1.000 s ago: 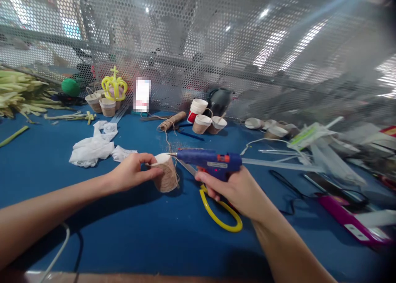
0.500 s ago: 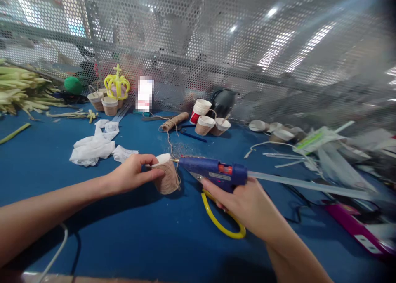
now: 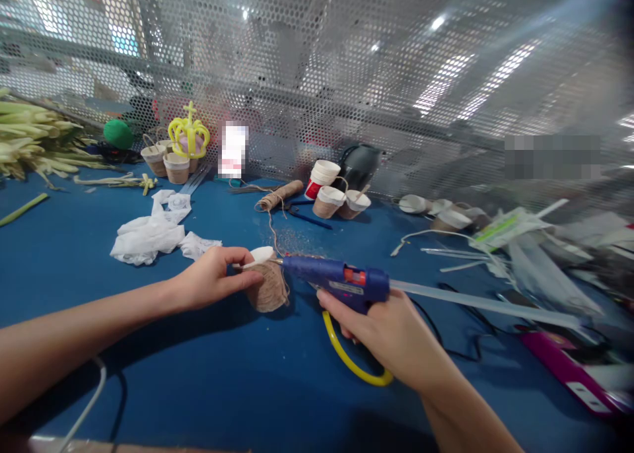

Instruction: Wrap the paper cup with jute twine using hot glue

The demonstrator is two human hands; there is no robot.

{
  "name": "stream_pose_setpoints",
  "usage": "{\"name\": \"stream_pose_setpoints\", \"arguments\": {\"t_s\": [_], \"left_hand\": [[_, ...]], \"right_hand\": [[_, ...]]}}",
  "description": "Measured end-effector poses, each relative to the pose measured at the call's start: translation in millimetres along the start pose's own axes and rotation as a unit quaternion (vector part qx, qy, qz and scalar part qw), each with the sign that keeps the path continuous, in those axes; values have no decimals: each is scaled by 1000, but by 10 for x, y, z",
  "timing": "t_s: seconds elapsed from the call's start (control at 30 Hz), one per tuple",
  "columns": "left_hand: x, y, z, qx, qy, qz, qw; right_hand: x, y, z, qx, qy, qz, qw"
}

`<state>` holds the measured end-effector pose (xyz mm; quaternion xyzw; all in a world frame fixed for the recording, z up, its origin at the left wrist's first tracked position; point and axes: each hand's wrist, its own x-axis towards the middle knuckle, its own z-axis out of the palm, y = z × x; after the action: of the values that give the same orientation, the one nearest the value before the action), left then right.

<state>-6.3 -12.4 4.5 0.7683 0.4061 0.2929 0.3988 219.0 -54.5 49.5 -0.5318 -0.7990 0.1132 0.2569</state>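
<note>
My left hand (image 3: 221,278) pinches the rim of a small paper cup (image 3: 267,288) wrapped in brown twine, its white inside showing. The cup is tilted over the blue table. In my right hand (image 3: 381,327) is a blue hot glue gun (image 3: 341,279), with a long clear glue stick (image 3: 485,302) sticking out of its back. The gun's nozzle is at the cup's upper right edge; whether it touches cannot be made out. Loose twine (image 3: 272,228) runs from the cup to a twine roll (image 3: 281,194). Yellow-handled scissors (image 3: 347,357) lie partly hidden under my right hand.
Crumpled white cloth (image 3: 148,236) lies to the left. Several finished-looking cups (image 3: 329,202) and a yellow crown (image 3: 189,136) stand at the back, before a perforated metal screen (image 3: 297,63). On the right are plastic wrappings (image 3: 539,261), cables and a magenta power strip (image 3: 564,367).
My right hand has shifted the glue gun slightly left, bringing its nozzle further over the cup's edge. My left hand and the cup have barely moved.
</note>
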Motion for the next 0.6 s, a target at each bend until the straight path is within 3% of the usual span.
{"name": "stream_pose_setpoints", "arguments": {"t_s": [0.33, 0.6], "left_hand": [[-6, 25, 14, -3, -1, 9, 1000], [-8, 31, 12, 8, 1, 19, 1000]], "right_hand": [[-13, -9, -9, -86, 5, -105, 991], [-95, 156, 16, -190, 25, -204, 960]]}}
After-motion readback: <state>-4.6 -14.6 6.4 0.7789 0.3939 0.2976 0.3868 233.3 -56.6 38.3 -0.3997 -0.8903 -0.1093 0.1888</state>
